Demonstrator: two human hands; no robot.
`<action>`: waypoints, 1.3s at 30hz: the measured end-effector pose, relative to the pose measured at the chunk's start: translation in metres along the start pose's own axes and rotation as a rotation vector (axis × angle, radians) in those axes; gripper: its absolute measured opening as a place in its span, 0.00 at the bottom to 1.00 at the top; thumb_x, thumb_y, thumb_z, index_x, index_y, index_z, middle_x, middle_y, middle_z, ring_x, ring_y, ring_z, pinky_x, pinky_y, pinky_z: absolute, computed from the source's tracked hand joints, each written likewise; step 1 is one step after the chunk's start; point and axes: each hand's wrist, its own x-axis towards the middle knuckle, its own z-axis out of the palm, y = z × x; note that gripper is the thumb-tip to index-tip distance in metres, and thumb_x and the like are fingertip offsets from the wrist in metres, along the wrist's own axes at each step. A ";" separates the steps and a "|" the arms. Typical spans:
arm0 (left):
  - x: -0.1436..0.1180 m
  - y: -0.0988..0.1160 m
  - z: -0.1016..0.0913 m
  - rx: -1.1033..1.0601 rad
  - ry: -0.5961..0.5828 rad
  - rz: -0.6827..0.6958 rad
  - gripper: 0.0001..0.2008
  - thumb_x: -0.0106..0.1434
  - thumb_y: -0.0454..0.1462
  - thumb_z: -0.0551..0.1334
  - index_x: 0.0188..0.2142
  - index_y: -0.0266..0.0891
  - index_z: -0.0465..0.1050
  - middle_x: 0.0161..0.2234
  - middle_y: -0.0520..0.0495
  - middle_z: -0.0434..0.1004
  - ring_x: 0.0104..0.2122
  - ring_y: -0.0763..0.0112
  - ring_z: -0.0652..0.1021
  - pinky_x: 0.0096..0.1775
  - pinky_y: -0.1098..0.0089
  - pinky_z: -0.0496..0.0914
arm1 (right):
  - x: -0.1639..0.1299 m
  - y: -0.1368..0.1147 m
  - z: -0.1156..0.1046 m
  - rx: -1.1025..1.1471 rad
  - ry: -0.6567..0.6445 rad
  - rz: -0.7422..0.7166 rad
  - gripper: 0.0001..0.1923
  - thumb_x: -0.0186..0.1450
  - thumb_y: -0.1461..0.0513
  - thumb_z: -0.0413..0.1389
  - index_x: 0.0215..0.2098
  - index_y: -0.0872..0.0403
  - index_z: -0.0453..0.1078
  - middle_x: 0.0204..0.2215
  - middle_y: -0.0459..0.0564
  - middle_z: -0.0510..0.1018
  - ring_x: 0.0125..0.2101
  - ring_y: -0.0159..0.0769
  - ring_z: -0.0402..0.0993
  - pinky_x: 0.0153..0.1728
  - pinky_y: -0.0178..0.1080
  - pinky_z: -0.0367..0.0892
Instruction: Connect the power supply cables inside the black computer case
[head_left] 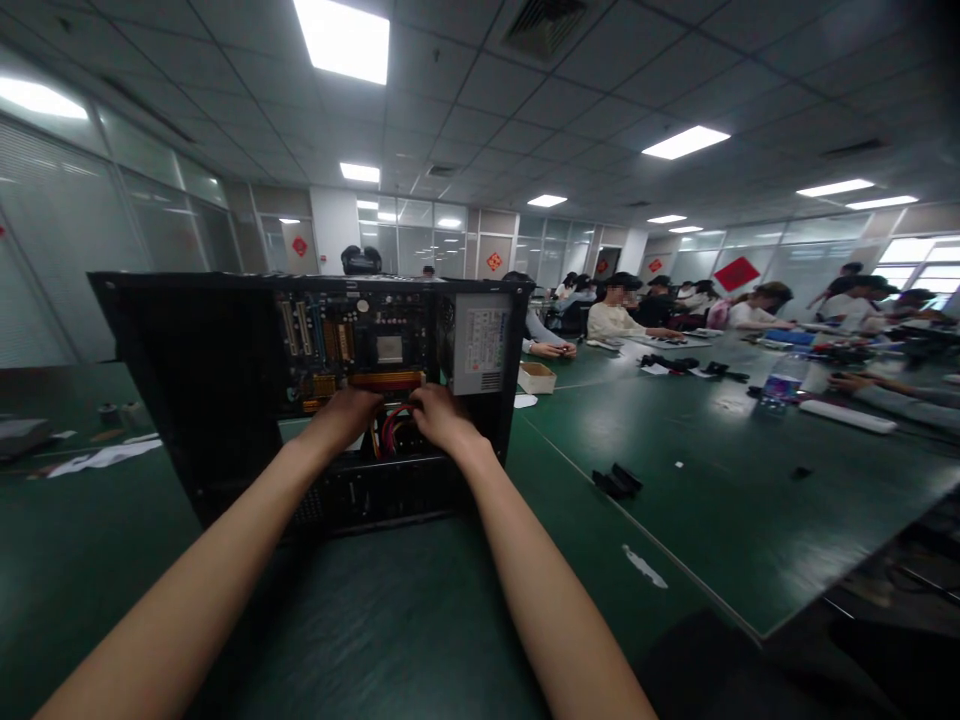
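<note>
An open black computer case [150,400] stands on the green table in front of me, its inside facing me. My left hand [351,416] reaches in with curled fingers at the left end of the orange and yellow memory slots [387,382] on the motherboard [352,330]. At the right end of the same slots is my right hand [442,416], its fingers bent and close together. What the fingertips of either hand hold is hidden. Red, yellow and black cables [391,430] hang between my hands. To the right, a silver power supply [480,345] sits in the case.
Right of the case lie a small open box [537,378], a black plastic part [618,482] and a white scrap [643,566]. Farther off stands a water bottle [780,385]. Papers [105,456] lie at the left. Several people sit along the tables.
</note>
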 end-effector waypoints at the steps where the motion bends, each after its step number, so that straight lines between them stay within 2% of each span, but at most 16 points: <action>1: 0.001 0.000 0.000 0.015 -0.003 -0.006 0.16 0.66 0.36 0.54 0.42 0.42 0.81 0.41 0.39 0.83 0.44 0.57 0.81 0.46 0.63 0.71 | 0.000 0.000 0.000 -0.002 -0.001 0.002 0.12 0.68 0.63 0.53 0.48 0.52 0.73 0.50 0.52 0.76 0.49 0.38 0.72 0.46 0.36 0.65; 6: -0.001 0.004 0.000 0.048 0.012 -0.077 0.16 0.66 0.36 0.54 0.43 0.39 0.82 0.43 0.39 0.83 0.45 0.57 0.81 0.46 0.64 0.71 | 0.002 0.002 0.003 -0.011 -0.002 -0.016 0.11 0.67 0.64 0.53 0.45 0.52 0.74 0.49 0.51 0.77 0.48 0.38 0.73 0.45 0.37 0.66; 14: -0.004 0.007 -0.001 0.051 -0.048 -0.120 0.16 0.65 0.36 0.56 0.47 0.39 0.80 0.44 0.40 0.83 0.45 0.59 0.81 0.46 0.67 0.70 | -0.001 0.001 0.002 -0.006 -0.034 0.008 0.12 0.67 0.62 0.54 0.47 0.50 0.75 0.49 0.51 0.77 0.48 0.40 0.74 0.43 0.37 0.66; 19: -0.007 0.009 -0.002 0.093 -0.050 -0.120 0.16 0.65 0.35 0.56 0.46 0.38 0.80 0.45 0.38 0.82 0.46 0.58 0.80 0.47 0.66 0.70 | -0.003 0.002 0.002 -0.020 -0.033 -0.002 0.12 0.66 0.62 0.54 0.47 0.51 0.75 0.49 0.52 0.77 0.47 0.41 0.74 0.42 0.37 0.66; 29: -0.007 0.006 0.001 0.137 -0.038 -0.118 0.16 0.67 0.36 0.54 0.43 0.36 0.81 0.41 0.36 0.83 0.43 0.57 0.81 0.44 0.66 0.70 | -0.005 -0.001 0.000 -0.058 -0.044 -0.040 0.12 0.66 0.62 0.55 0.45 0.52 0.76 0.47 0.53 0.79 0.46 0.43 0.75 0.42 0.38 0.67; 39: -0.006 0.001 0.006 0.147 -0.034 -0.089 0.15 0.66 0.35 0.56 0.45 0.37 0.81 0.41 0.38 0.83 0.44 0.56 0.81 0.44 0.66 0.70 | -0.004 -0.006 -0.002 -0.093 -0.086 -0.026 0.11 0.66 0.61 0.55 0.45 0.51 0.77 0.47 0.51 0.80 0.48 0.41 0.75 0.43 0.36 0.67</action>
